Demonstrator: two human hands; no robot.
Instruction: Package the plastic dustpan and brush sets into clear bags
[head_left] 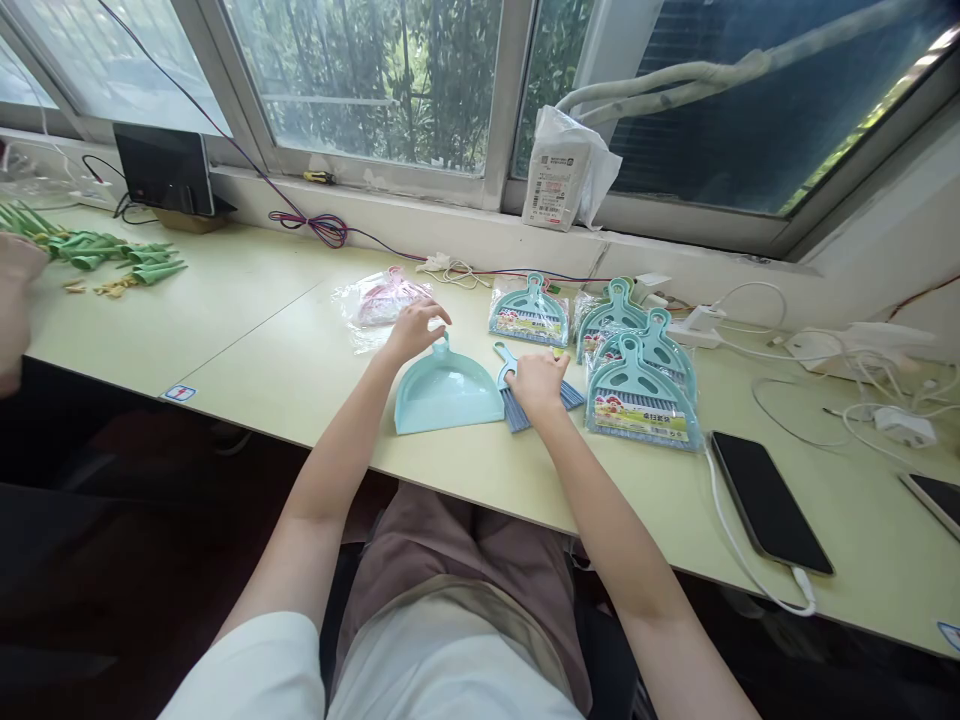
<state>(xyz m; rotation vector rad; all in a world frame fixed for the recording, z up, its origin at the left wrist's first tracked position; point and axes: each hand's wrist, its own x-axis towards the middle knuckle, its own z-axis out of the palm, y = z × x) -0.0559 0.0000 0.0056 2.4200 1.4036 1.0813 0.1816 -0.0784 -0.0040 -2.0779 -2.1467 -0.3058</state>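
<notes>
Pale-green tabletop (255,330) under windows; the left hand (418,330) curls, fingers apart, at the dustpan's (450,392) handle; the right hand (536,382) covers the brush (517,410), its grip unclear.

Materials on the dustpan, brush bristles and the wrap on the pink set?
Dustpan: likely molded plastic, smooth and semi-gloss; even pale teal with soft highlights.
Brush bristles: probably synthetic fiber, matte; separate blue-gray strands fanning out. Exact polymer can't be told.
Wrap: clear thin plastic film, glossy; crinkles catch the light and pink shows through.
</notes>
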